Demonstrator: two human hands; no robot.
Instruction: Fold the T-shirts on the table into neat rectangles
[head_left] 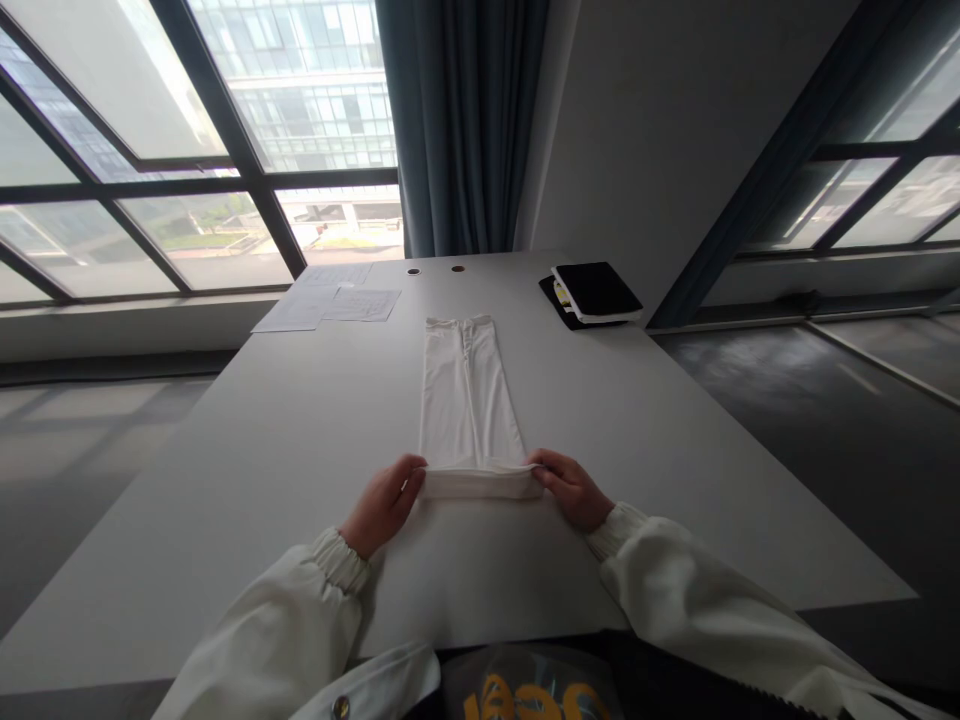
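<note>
A pair of white trousers point(469, 385) lies flat and lengthwise on the white table point(262, 450), waistband at the far end. Its near end is turned over into a short fold. My left hand point(384, 503) pinches the left corner of that fold, fingers closed on the cloth. My right hand point(571, 487) grips the right corner the same way. Both wrists come out of white sleeves with gathered cuffs.
Sheets of paper point(330, 305) lie at the far left of the table. A black notebook on a black folder point(594, 292) sits at the far right. Two round cable holes point(435, 270) are near the far edge. Windows and a grey curtain point(461, 120) stand behind.
</note>
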